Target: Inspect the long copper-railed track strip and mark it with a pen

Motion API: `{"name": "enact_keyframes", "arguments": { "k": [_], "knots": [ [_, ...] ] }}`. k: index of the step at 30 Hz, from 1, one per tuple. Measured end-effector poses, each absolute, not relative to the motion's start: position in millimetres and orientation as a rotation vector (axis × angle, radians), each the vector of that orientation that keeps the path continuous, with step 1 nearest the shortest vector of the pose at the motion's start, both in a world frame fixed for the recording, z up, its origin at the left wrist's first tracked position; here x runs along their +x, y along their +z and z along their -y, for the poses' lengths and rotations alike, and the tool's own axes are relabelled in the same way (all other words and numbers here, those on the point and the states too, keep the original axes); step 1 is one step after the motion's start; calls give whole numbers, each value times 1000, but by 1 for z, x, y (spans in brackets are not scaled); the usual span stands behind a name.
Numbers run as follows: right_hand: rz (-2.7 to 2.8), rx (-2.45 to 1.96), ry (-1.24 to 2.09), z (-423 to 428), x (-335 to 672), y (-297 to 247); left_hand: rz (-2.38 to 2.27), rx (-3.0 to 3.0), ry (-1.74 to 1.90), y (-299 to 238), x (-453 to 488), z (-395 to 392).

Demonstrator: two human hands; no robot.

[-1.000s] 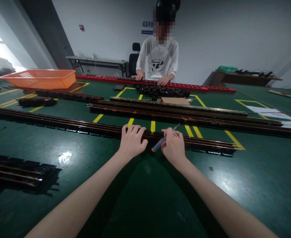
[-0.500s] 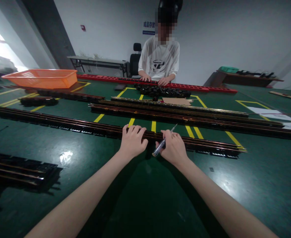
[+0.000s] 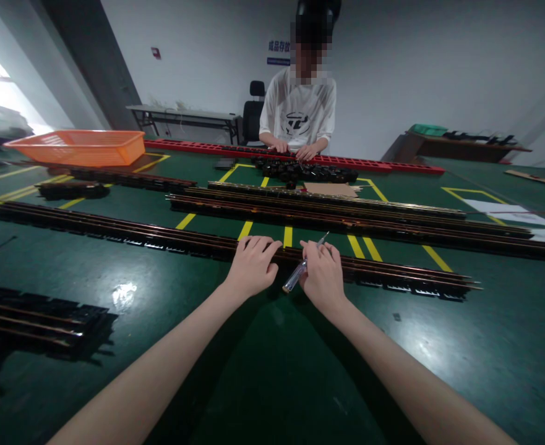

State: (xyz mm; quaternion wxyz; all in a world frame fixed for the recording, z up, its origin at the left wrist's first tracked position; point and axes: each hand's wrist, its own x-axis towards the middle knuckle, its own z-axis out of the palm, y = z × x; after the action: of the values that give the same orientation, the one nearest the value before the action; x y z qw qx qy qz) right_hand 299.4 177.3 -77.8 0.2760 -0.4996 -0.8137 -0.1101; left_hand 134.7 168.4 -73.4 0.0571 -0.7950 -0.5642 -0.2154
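Note:
A long dark rail with copper strips point(image 3: 137, 233) lies across the green table in front of me. My left hand point(image 3: 252, 266) rests palm down on it, fingers stretched over its top. Just to the right, my right hand point(image 3: 321, 275) is closed around a small clear-handled screwdriver point(image 3: 300, 271), its thin tip pointing up and away, and its fingers also press on the rail.
More long rails point(image 3: 346, 216) lie parallel farther back. An orange basket point(image 3: 75, 147) stands at the far left. A stack of short rail pieces point(image 3: 35, 318) sits at my near left. Across the table a person in a white shirt point(image 3: 297, 117) works on a red rail point(image 3: 198, 147) beside black parts point(image 3: 304, 171).
The near rail has slid to the right under my hands; its right end now reaches farther right. Both hands shifted slightly.

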Motion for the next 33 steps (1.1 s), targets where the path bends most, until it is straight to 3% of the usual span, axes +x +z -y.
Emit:
{"name": "enact_keyframes", "arguments": {
  "k": [33],
  "knots": [
    [2189, -1396, -211, -179, 304, -74, 1751, -2441, -693, -75, 134, -168]
  ]
}}
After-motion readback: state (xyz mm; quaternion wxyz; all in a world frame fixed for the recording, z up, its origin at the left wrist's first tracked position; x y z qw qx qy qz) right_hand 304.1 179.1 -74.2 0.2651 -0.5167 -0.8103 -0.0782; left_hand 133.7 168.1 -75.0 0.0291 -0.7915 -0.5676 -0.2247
